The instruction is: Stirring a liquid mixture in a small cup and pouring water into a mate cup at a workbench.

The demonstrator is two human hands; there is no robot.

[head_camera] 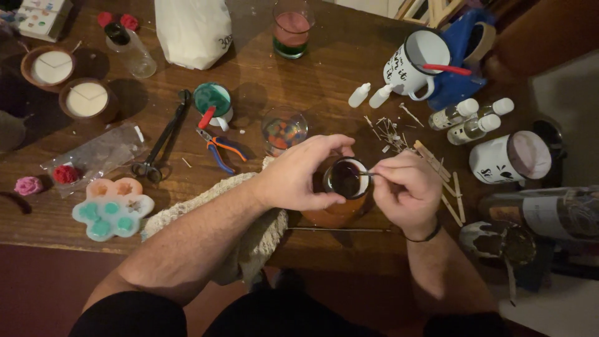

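My left hand [299, 175] wraps around a small glass jar [347, 180] of dark liquid at the table's near middle. The jar sits on an orange base [331, 215]. My right hand [405, 190] pinches a thin metal stick [367, 173] whose tip reaches over the jar's rim. A cream knitted cloth [249, 206] lies under my left forearm.
On the wooden table [324, 68] lie pliers [219, 148], black scissors [163, 138], a paw-shaped mould [112, 207], two candles in bowls [68, 81], a layered glass [284, 130], a white bag [193, 31], a white mug [415, 62], small bottles [471, 118] and wooden sticks [446, 187].
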